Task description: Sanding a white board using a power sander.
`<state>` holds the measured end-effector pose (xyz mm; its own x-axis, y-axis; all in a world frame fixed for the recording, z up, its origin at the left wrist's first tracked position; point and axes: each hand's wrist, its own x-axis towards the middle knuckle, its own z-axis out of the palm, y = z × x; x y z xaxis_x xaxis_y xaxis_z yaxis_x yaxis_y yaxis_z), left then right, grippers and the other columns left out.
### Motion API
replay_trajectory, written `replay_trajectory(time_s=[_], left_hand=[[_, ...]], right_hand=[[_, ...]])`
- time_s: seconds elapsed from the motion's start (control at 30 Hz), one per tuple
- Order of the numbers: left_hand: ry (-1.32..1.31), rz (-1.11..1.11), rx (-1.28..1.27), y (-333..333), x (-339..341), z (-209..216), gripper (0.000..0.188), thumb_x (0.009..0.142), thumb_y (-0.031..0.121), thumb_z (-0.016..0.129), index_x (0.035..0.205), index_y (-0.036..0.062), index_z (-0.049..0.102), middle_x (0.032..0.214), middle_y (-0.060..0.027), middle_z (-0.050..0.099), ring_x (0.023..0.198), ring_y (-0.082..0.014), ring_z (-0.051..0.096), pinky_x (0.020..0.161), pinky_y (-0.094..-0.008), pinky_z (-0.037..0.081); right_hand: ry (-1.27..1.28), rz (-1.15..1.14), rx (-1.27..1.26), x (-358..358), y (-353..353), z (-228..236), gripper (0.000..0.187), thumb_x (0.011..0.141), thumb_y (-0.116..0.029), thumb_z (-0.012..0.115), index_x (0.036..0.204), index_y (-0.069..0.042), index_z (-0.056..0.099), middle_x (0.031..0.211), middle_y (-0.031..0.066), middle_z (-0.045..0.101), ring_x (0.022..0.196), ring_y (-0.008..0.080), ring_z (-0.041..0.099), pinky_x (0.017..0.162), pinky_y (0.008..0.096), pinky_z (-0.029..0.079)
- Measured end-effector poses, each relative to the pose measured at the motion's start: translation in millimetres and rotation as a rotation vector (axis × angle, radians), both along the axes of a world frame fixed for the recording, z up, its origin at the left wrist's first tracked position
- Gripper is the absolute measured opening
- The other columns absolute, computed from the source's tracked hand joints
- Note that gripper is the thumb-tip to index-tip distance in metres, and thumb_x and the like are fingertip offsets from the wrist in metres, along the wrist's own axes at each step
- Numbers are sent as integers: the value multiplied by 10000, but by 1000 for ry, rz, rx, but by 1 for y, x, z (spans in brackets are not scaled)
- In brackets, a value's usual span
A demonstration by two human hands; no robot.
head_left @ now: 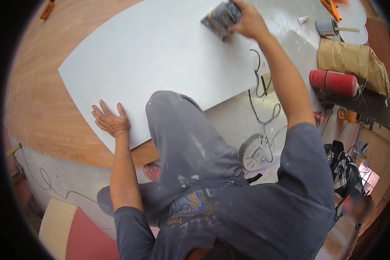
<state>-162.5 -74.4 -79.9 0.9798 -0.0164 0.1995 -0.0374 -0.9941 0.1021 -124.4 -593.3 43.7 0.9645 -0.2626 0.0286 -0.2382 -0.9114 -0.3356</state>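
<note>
A large white panel [160, 56] with a curved outer edge lies on a wood-toned board [43, 104]. My right hand [250, 21], at the panel's far right, is closed around a dark, dusty power sander [223, 19] held against the white surface. The hand and the tool are slightly blurred. My left hand [112, 120] rests flat near the panel's left edge, fingers spread, with nothing in it. Between my two arms, my raised knee [169, 108] in grey trousers is beside the panel's near edge.
A black cable [252, 102] loops down beside the panel to a round white object [255, 151]. At the right are a red cylinder [333, 82], brown paper wrapping [353, 63] and a can [326, 27] with a stick. An orange tool [47, 9] lies far left. Another person [346, 169] appears lower right.
</note>
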Motion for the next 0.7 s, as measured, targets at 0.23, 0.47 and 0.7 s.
replay_trajectory(time_s=[0.23,0.47,0.7], left_hand=[[22,24,-13,2,4,-1,775,932,547,494,1543,132,260,1608,-195,135,1485,-395,94,1180,-573,97],[59,36,23,1,-1,3,776,934,535,491,1548,134,239,1605,-204,131,1486,-397,83,1181,-566,102],[10,-8,-15,0,-2,3,782,935,535,476,1549,120,227,1601,-218,120,1488,-402,59,1178,-580,83]], right_hand=[[58,-11,53,84,-4,42,998,539,-199,814,1452,-167,413,1098,222,670,1009,356,652,882,406,547],[29,37,38,-33,18,4,915,576,-176,869,1385,-318,467,1124,158,580,1074,366,600,908,427,529],[42,59,110,-90,38,16,890,635,-91,859,1376,-367,450,1149,138,545,1002,301,646,877,390,573]])
